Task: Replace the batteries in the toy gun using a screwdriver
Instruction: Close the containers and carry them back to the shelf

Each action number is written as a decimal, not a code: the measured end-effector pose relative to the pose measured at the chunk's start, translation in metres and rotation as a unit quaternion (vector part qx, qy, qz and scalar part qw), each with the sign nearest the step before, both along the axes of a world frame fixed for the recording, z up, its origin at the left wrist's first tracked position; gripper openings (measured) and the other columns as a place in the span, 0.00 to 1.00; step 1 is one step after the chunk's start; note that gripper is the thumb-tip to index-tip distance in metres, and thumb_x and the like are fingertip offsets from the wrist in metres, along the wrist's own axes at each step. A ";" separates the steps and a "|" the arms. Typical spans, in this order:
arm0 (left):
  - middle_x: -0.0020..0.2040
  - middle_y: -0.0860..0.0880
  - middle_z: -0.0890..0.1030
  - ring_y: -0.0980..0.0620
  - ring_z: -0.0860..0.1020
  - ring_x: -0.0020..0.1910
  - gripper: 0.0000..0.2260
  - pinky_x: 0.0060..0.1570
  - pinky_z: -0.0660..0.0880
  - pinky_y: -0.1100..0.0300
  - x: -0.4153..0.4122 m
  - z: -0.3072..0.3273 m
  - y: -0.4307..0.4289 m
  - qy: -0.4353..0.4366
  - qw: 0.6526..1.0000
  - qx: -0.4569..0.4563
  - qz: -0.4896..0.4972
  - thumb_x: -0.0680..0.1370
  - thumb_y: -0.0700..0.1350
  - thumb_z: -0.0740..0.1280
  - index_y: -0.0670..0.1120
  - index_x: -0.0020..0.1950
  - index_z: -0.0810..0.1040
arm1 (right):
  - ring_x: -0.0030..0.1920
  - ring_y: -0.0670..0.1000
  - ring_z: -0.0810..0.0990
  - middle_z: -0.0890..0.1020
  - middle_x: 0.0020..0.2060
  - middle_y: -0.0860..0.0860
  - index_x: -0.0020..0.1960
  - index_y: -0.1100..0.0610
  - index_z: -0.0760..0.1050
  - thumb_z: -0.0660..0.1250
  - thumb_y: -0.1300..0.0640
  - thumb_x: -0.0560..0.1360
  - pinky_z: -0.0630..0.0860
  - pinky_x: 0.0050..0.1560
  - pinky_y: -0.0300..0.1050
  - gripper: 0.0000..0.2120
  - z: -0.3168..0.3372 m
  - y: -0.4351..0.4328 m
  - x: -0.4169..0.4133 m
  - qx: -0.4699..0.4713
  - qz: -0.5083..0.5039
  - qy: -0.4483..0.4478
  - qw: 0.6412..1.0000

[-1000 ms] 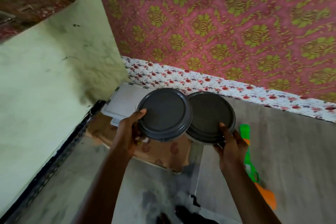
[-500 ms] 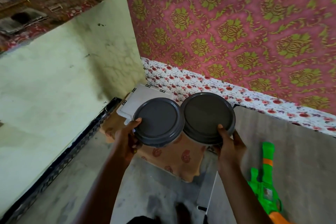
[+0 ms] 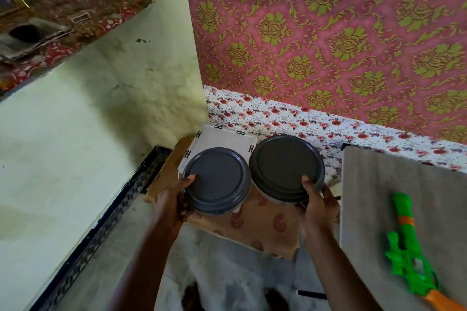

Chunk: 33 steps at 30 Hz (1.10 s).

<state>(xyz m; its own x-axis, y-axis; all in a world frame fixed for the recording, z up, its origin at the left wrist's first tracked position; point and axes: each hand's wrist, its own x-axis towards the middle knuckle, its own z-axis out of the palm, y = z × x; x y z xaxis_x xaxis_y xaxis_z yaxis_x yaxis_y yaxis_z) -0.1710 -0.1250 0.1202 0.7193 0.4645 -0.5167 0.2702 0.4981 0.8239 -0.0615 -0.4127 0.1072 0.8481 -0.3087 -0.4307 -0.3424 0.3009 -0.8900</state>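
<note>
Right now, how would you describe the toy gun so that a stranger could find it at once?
Below the pink and gold wall, on the right, lies a grey mat. The toy gun lies on it, to the right of the right hand. It alone is bright green with orange parts; the nearest jar has a dull grey lid.

Two tubs just beside each other, above a cloth (image 3: 270, 225): left tub (image 3: 216, 179) in my left grip (image 3: 171, 206), right tub (image 3: 285, 166) in my right grip (image 3: 319, 207). Crate (image 3: 222, 137) behind the left tub, by the wall. Toy gun (image 3: 406, 242) lies on the bench (image 3: 404, 179), right of both. Shelf (image 3: 75, 20) high left.
</note>
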 end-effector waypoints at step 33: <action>0.34 0.45 0.69 0.52 0.62 0.26 0.08 0.25 0.58 0.61 0.040 -0.118 0.187 0.084 0.988 -0.048 -0.123 0.69 0.52 0.78 0.50 0.39 0.83 | 0.48 0.59 0.83 0.77 0.53 0.53 0.57 0.51 0.73 0.78 0.50 0.73 0.86 0.39 0.58 0.18 -0.116 0.244 0.087 -0.105 -0.016 0.170 0.980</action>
<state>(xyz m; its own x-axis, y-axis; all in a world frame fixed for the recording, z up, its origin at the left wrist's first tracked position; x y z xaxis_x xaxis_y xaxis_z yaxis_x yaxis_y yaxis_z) -0.1314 0.0620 0.0025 0.7051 0.2290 -0.6711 0.5215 0.4737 0.7097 0.0256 -0.1684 -0.0092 0.6556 -0.4440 -0.6108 -0.6232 0.1387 -0.7697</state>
